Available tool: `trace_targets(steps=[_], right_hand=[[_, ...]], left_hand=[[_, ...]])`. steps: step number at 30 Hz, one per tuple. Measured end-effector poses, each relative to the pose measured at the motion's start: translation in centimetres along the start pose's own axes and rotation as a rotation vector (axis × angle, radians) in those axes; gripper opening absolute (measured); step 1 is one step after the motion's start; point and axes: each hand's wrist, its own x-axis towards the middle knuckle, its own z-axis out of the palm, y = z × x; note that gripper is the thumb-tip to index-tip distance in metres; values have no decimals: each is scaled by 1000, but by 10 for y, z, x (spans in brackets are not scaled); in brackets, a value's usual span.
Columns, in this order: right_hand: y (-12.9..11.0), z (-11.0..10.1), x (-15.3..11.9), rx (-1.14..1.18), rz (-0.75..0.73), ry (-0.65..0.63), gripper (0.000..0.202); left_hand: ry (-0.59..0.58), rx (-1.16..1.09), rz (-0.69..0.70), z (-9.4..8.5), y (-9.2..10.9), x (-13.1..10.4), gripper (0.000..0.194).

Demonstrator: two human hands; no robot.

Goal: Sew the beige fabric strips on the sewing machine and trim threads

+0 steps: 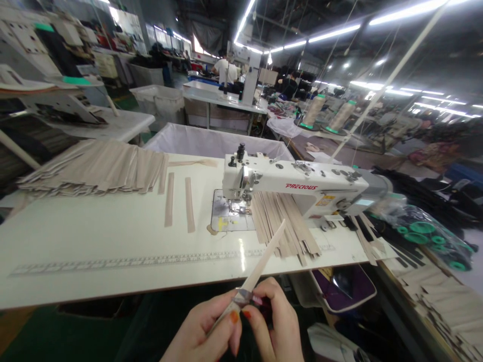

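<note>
At the table's near edge [113, 287], the left hand [209, 324] pinches a beige strip [265, 255], apparently mid-work, against a small tool [256, 300] the right hand [278, 319] pinches, while whether the strip pile [94, 168] at far left is finished is unclear.

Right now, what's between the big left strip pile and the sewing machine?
Between the pile and the machine, two strips lie apart on the table, with another strip crosswise behind them, as the head view shows.
</note>
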Motion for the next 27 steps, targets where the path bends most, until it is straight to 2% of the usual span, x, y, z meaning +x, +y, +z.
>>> trace_targets(steps=[2, 6, 10, 13, 14, 16, 19, 21, 23, 27], right_hand=[[0, 2, 0, 167, 129, -12, 8], [-2, 7, 3, 617, 369, -73, 29], [0, 10, 3, 1022, 463, -182, 36], [3, 4, 2, 1181, 540, -142, 37], [3, 1, 2, 1135, 536, -95, 36], [4, -6, 2, 851, 431, 4, 28], [7, -11, 2, 280, 112, 78, 12], [9, -11, 1, 50, -64, 55, 17], [10, -10, 0, -57, -150, 24, 22], [7, -8, 0, -107, -169, 21, 24]], left_hand=[[-17, -13, -19, -1, -2, 0, 47], [-49, 3, 50, -2, -2, -1, 48], [-55, 42, 85, -4, -1, -2, 49], [-55, 14, 26, -6, -4, -1, 55], [-56, -11, -6, -7, -6, 0, 57], [-58, -70, -62, -8, -9, 1, 60], [-45, -132, -86, -10, -12, 1, 62], [-42, -153, -83, -10, -11, 1, 61], [-39, -152, -70, -9, -8, 1, 59], [-25, -101, -38, -5, -5, 1, 56]])
